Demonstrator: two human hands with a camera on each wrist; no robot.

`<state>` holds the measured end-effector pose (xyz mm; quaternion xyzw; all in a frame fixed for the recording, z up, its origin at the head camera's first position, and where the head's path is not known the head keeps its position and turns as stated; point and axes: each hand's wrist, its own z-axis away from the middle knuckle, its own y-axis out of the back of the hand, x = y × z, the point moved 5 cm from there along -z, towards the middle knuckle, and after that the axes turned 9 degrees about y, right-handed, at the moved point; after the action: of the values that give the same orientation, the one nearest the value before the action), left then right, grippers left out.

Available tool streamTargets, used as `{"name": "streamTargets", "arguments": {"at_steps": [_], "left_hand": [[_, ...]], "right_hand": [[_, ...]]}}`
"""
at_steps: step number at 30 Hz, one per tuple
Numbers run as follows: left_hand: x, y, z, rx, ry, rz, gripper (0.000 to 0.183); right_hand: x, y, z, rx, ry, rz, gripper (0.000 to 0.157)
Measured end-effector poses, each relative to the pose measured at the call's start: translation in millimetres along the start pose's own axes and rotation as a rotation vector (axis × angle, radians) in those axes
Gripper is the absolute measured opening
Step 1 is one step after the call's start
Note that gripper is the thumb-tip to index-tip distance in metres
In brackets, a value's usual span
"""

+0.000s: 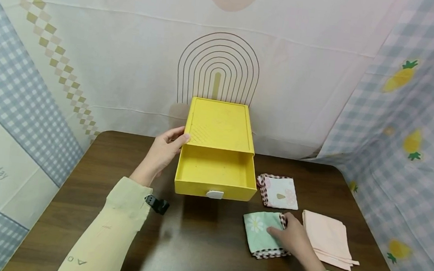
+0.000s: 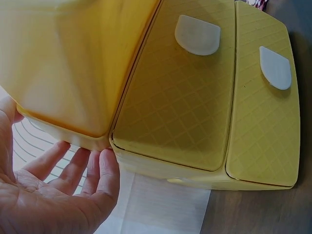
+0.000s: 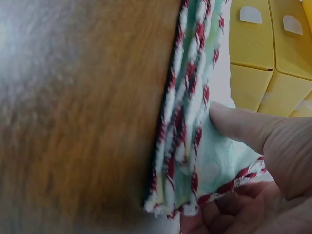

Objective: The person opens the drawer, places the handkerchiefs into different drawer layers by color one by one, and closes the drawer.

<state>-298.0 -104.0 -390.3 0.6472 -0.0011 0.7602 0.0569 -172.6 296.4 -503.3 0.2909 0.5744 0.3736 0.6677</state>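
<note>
A yellow drawer cabinet (image 1: pixel 219 125) stands against the back cloth, its top drawer (image 1: pixel 217 165) pulled out and bare inside. My left hand (image 1: pixel 164 148) rests on its left side, thumb by the top front corner; in the left wrist view, the fingertips (image 2: pixel 108 158) touch the side wall. At the front right, my right hand (image 1: pixel 293 236) pinches the right edge of a folded mint-green towel (image 1: pixel 260 232) with a white daisy and red-and-white trim. The right wrist view shows the thumb (image 3: pixel 239 124) on top of the layers and the other fingers curled at the trim.
A folded white towel (image 1: pixel 281 193) with checked trim lies right of the drawer. Beyond my right hand is a folded pink towel (image 1: pixel 328 237). Two closed lower drawers (image 2: pixel 175 97) with white handles sit below the open one. Patterned cloth (image 1: pixel 130 59) hangs around the dark wooden table (image 1: pixel 199 254).
</note>
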Motion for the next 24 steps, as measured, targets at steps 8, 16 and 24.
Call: {"name": "streamTargets", "arguments": {"at_steps": [8,16,24], "left_hand": [[0.1,-1.0,0.8,-0.013,-0.001,0.002,0.064],[0.4,-1.4,0.1,-0.009,-0.008,0.009,0.063],[1.9,-1.1,2.4,-0.012,0.007,0.000,0.064]], "right_hand": [[-9,21.6,6,-0.018,0.065,-0.055,0.072],[-46,84.6,23,0.132,0.203,-0.121,0.043],[-86,141.6,35,0.339,0.242,-0.136,0.045]]}}
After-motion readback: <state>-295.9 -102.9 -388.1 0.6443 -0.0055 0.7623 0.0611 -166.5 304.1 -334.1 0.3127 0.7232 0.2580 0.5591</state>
